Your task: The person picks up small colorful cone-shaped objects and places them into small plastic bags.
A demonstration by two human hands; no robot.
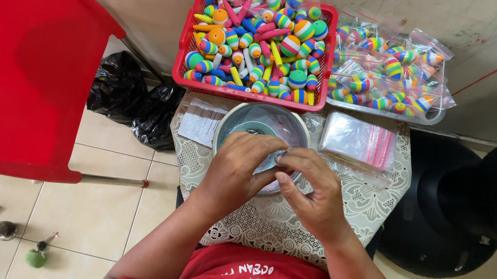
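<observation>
evidently the left hand (238,167) and right hand (309,190) pinch a small clear plastic bag (276,161) together over the round bowl (235,121). it looks feather-light, limp and slippery, so best pinched at its edges.

Beige tiled floor (103,203), red chair (20,56)

The worktop (375,203) is covered by white lace cloth. A glossy red plastic basket (184,53) is filled with matt, foam-like striped floats (291,45). Clear, shiny plastic bags (359,139) are stacked beside a smooth bowl (227,127). Glossy black plastic sacks (117,85) are seen on the smooth tiled floor (103,203).
</observation>
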